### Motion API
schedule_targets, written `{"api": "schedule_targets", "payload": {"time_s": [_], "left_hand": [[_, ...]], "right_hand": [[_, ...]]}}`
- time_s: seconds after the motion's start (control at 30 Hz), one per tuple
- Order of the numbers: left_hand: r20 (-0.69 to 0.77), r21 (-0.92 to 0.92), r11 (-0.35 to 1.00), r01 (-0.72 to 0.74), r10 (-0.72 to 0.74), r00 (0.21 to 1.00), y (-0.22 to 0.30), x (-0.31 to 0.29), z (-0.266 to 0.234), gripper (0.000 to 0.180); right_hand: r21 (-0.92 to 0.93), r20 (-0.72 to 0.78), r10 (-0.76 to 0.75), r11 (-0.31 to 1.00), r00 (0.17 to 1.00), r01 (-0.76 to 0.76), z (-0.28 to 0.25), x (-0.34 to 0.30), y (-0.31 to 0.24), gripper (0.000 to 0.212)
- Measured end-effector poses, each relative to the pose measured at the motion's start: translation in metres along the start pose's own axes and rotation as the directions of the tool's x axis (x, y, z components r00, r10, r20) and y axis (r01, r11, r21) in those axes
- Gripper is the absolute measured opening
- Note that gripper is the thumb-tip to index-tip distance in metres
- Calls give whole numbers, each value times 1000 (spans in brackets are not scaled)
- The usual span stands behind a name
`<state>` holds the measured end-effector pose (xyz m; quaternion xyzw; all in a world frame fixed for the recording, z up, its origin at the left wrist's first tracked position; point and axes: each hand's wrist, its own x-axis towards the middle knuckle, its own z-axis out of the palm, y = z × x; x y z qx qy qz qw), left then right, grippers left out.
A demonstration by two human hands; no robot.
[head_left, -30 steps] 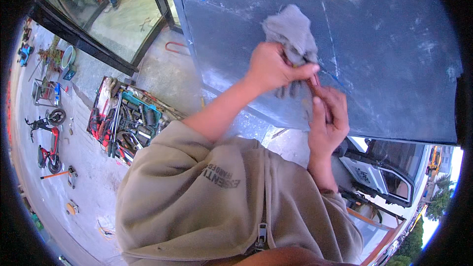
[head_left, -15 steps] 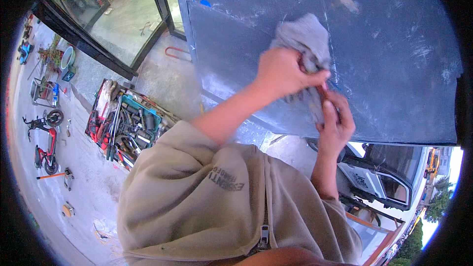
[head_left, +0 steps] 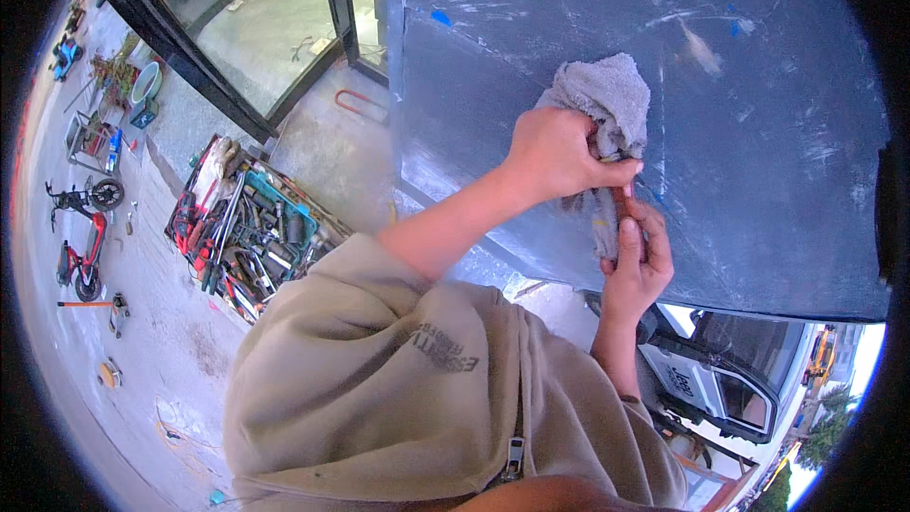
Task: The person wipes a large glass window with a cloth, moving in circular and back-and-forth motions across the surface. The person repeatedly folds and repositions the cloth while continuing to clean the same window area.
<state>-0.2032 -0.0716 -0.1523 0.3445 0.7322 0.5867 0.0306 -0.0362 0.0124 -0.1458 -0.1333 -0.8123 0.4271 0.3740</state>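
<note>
My left hand (head_left: 555, 154) is closed on a bunched grey cloth (head_left: 611, 95), its thumb pointing across toward my right hand (head_left: 643, 256). Between the two hands shows a short reddish-brown, rod-like piece (head_left: 622, 197). Its upper part disappears into the cloth, so its kind cannot be made out. Pinched fingers of my right hand hold its lower end, and a fold of cloth hangs beside them. Both hands are over a large dark blue-grey panel (head_left: 758, 199), scuffed with whitish marks and dotted with small blue patches.
A box of hand tools with a teal tray (head_left: 301, 199) lies on the ground at left, below a glass door (head_left: 270, 28). Farther left stands a red and black scooter (head_left: 90, 242). A white vehicle door (head_left: 687, 374) is at the lower right, under the panel's edge.
The view has shifted, so panel, toolbox and door appear slightly lower or farther right. Both hands keep their hold on the cloth and the reddish-brown piece; the motion blur on them has lessened.
</note>
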Motion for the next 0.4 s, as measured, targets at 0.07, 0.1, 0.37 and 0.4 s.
{"api": "schedule_targets", "payload": {"time_s": [0.07, 0.1, 0.37, 0.4], "left_hand": [[-42, -93, 996, -19, 15, 999, -2, 7, -6, 56], [-77, -116, 993, -20, 12, 997, -5, 8, -13, 55], [-252, -327, 942, 75, -163, 954, -36, 27, -110, 28], [-241, -310, 943, 121, -201, 950, -35, 25, -112, 31]], "right_hand": [[-66, 21, -47, 997, 999, 48, 1, 6, -8, 17], [-56, 43, -61, 996, 997, 64, 7, 11, -8, 17], [120, 150, -239, 968, 959, 222, 117, 72, -25, 18], [108, 181, -220, 973, 958, 203, 116, 68, -26, 17]]}}
